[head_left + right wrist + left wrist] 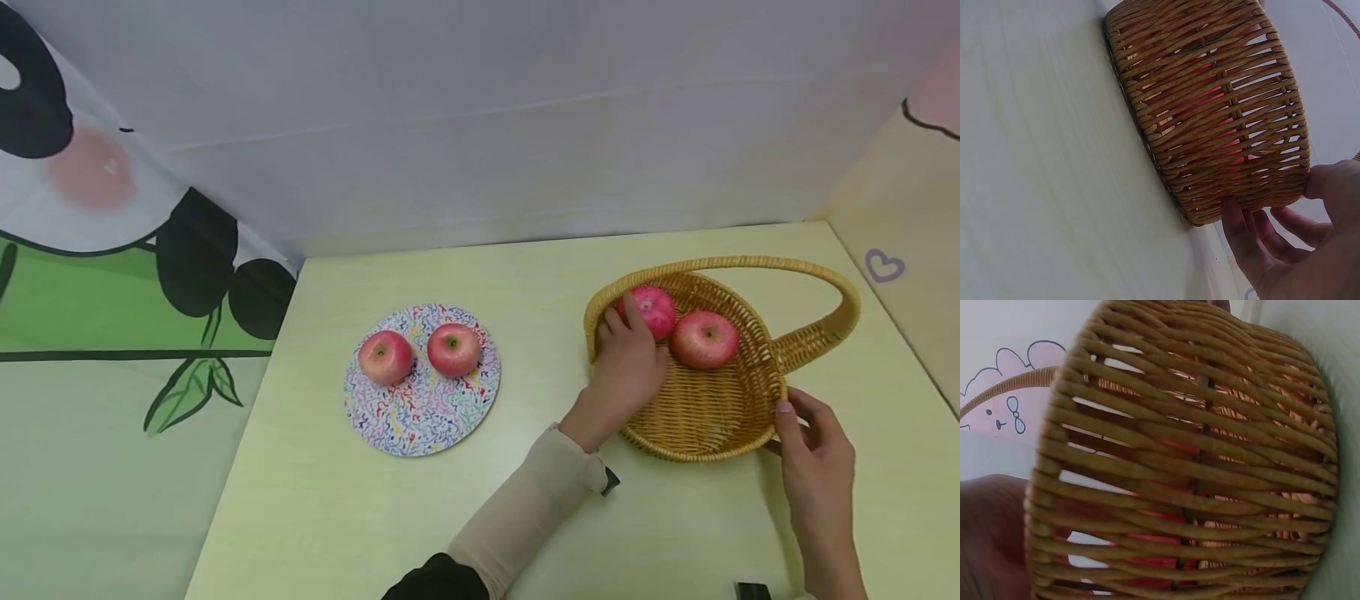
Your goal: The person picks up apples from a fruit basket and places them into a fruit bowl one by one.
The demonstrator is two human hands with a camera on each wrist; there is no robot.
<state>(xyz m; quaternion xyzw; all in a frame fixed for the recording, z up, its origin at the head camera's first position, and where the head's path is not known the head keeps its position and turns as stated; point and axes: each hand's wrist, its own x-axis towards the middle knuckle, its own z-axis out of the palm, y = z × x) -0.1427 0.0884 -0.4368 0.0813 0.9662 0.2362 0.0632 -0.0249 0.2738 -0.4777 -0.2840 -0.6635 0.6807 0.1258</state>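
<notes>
My left hand (626,362) reaches over the near left side of a woven wicker basket (705,425), its fingers against a bright pink, pale-streaked round fruit (652,312). The hand hides part of that fruit, and how far the fingers close around it is unclear. A red apple (705,340) lies beside it in the basket. At the basket's right rim, my right hand (817,446) grips the wall, thumb on the rim and fingers on the outside. The right wrist view shows these fingers (1244,240) against the weave; red shows through the gaps.
To the left, a round plate (420,429) with a multicoloured squiggle pattern carries two apples (386,357). The basket's tall handle (750,262) arches over its far side. A white cloth wall (525,167) stands behind the pale table (300,500).
</notes>
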